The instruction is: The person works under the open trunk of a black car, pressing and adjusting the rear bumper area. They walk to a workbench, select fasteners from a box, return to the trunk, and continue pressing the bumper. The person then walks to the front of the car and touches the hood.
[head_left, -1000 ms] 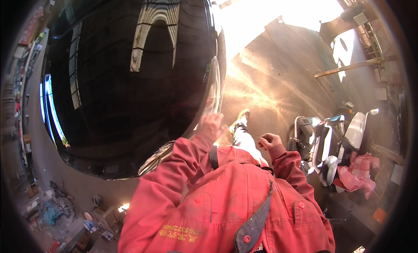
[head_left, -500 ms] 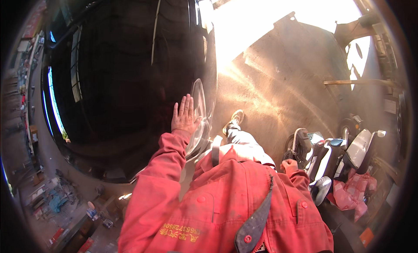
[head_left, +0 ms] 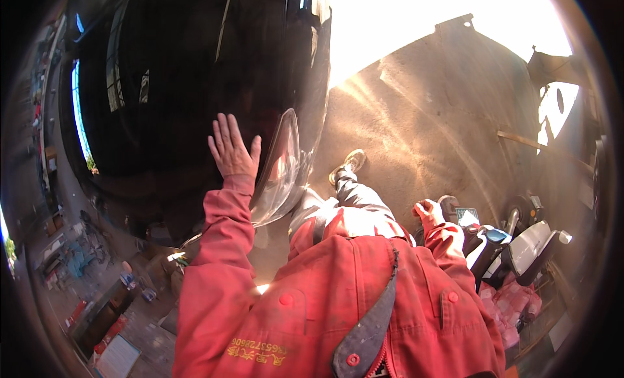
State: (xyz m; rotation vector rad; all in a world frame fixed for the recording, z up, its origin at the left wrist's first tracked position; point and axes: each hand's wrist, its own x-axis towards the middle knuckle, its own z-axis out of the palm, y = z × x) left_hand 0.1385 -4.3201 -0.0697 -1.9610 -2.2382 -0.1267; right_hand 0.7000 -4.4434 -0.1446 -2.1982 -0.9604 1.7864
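Note:
My left hand point(head_left: 234, 147) lies flat on the dark, glossy hood of a car point(head_left: 162, 157), or just over it; I cannot tell whether the palm touches. Its fingers point away from me, the thumb stands apart, and nothing is held. Just right of it is the car's clear headlight point(head_left: 281, 170), set in the front corner. My right hand point(head_left: 429, 213) hangs at my right side, away from the car. Its fingers are curled in loosely, and no object shows in them.
Parked close on my right is a scooter point(head_left: 513, 248), with a pink crumpled cloth or bag point(head_left: 510, 306) by it. Sunlit concrete floor point(head_left: 422, 118) stretches ahead. Behind the car on the left, a cluttered workshop area point(head_left: 78, 261) holds boxes and loose items.
My left hand has shifted left across the hood, away from the headlight, and its thumb has spread. My right hand has risen slightly forward. The whole view has moved a little.

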